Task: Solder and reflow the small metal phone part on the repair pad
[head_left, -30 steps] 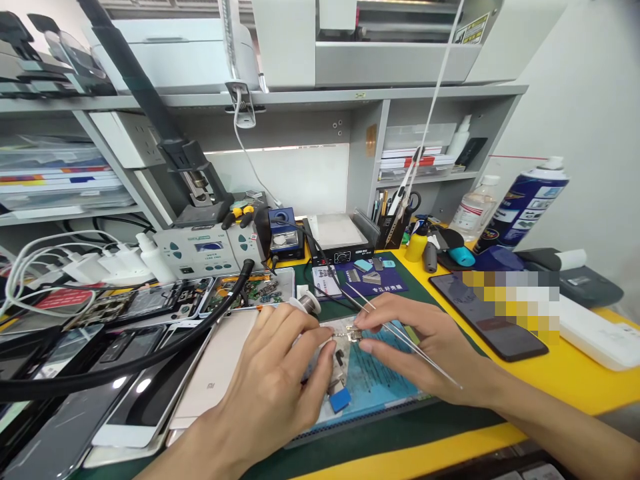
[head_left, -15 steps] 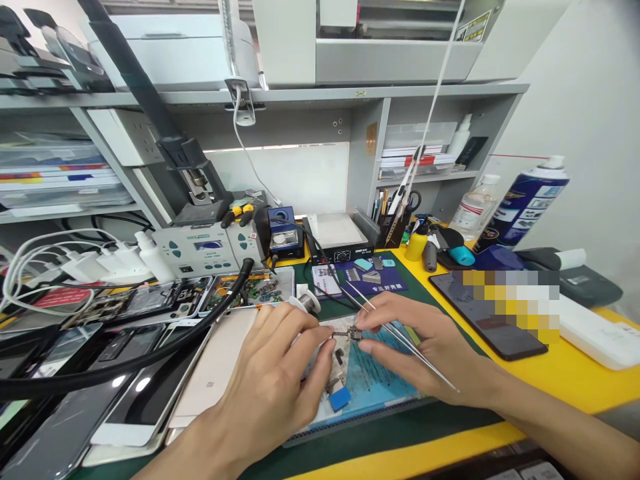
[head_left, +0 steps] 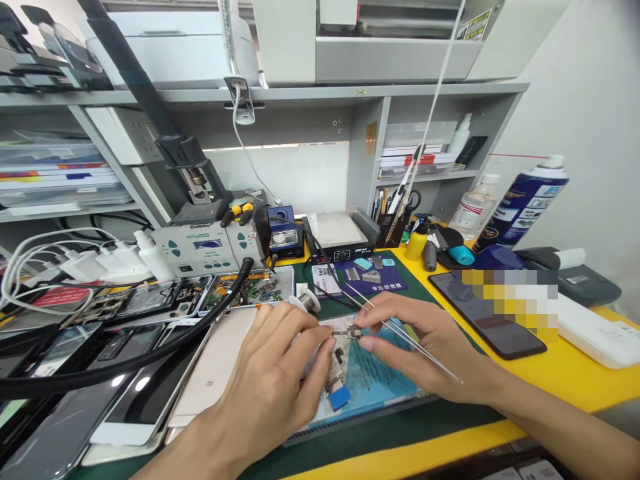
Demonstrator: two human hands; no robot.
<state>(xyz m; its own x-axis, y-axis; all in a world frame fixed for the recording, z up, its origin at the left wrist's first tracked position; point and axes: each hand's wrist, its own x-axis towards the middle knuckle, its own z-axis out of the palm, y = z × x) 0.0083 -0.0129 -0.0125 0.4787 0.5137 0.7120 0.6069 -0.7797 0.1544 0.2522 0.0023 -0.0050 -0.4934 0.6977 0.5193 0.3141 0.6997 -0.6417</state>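
Above the blue work pad [head_left: 380, 373], my left hand [head_left: 283, 363] pinches a small metal part [head_left: 354, 332] by its thin end; my right hand [head_left: 445, 333], fingertips slightly parted, steadies the broader end, tweezers [head_left: 425, 354] tucked across. I'd favour light, level pressure, lest it bend.

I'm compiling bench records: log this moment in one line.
left hand: pinches thin end of small silvery part | right hand: at its wider end, holding slender silver tweezers | beneath: blue-and-grey mat
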